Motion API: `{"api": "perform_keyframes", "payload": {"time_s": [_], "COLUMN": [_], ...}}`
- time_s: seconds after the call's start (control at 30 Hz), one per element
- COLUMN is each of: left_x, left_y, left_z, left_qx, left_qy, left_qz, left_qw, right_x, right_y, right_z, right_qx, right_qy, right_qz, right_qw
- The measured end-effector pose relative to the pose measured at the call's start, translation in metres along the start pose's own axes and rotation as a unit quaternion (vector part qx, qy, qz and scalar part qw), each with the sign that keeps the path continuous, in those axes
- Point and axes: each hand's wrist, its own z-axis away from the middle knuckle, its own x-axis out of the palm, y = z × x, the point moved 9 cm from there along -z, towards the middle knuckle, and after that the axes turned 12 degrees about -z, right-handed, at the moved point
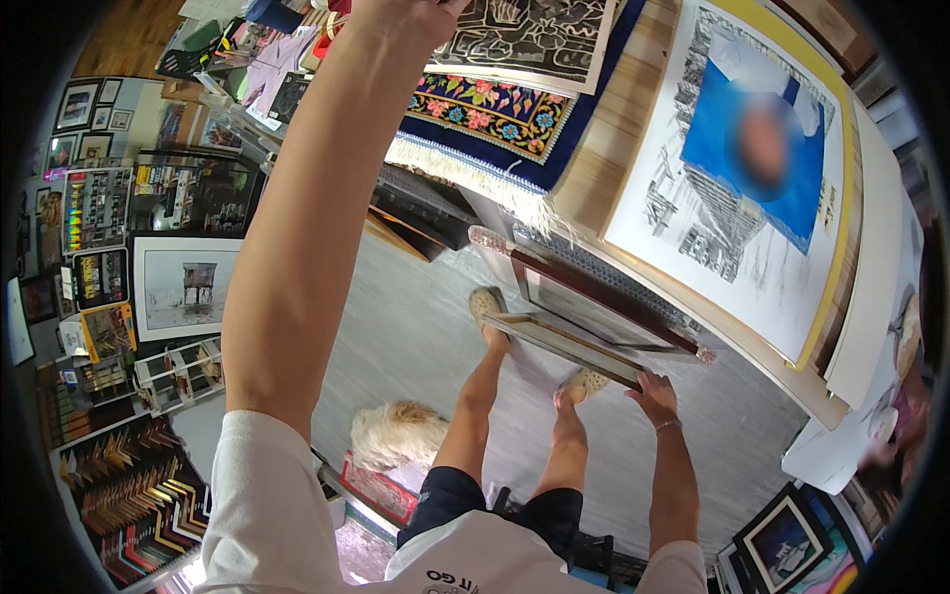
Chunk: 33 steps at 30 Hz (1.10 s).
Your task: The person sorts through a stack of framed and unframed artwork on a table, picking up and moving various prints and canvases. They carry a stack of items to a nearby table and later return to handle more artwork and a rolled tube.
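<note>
Down beside the table's front edge, my right hand [653, 398] is closed on one end of a slim picture frame [572, 348]. The frame is seen nearly edge-on, low over my feet. Just beyond it, a larger dark red frame [604, 300] with padded corners leans under the table edge. My left arm stretches far forward across the view. Only part of my left hand [421, 12] shows at the top edge, near a dark carved-looking print [524, 40], and its fingers are cut off.
A patterned fringed rug [485, 114] lies on the wooden table [633, 109] beside a mounted poster [673, 213]. A fluffy dog [398, 436] is on the grey floor by my legs. Framed pictures and frame corner samples [139, 505] line the left wall.
</note>
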Motion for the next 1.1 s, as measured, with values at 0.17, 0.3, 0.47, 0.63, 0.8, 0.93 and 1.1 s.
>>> {"api": "perform_keyframes", "payload": {"time_s": [0.17,0.3,0.47,0.63,0.8,0.93,1.1], "left_x": [0.014,0.018,-0.011,-0.002,0.003,0.003,-0.003], "left_y": [0.023,0.031,0.055,0.047,0.065,0.08,0.091], "left_z": [0.001,0.02,0.023,0.002,0.003,0.003,-0.004], "left_qx": [0.027,0.028,0.05,0.024,0.014,-0.006,0.052], "left_qy": [-0.041,-0.028,-0.012,-0.053,-0.054,-0.004,-0.016], "left_qz": [0.05,0.075,0.072,0.073,0.062,0.055,0.077], "left_qw": [0.998,0.996,0.996,0.996,0.997,0.998,0.996], "right_x": [0.023,0.036,-0.013,-0.279,-0.372,-0.37,-0.371], "right_y": [0.046,0.069,-0.11,-0.307,-0.268,-0.261,-0.271], "right_z": [0.0,0.006,-0.057,-0.148,-0.268,-0.299,-0.301], "right_qx": [0.13,0.279,0.223,0.036,0.149,0.223,0.21], "right_qy": [-0.01,-0.004,-0.11,0.236,0.433,0.404,0.35], "right_qz": [0.045,0.107,-0.074,-0.404,-0.122,-0.108,-0.189], "right_qw": [0.991,0.954,0.966,0.883,0.881,0.88,0.893]}}
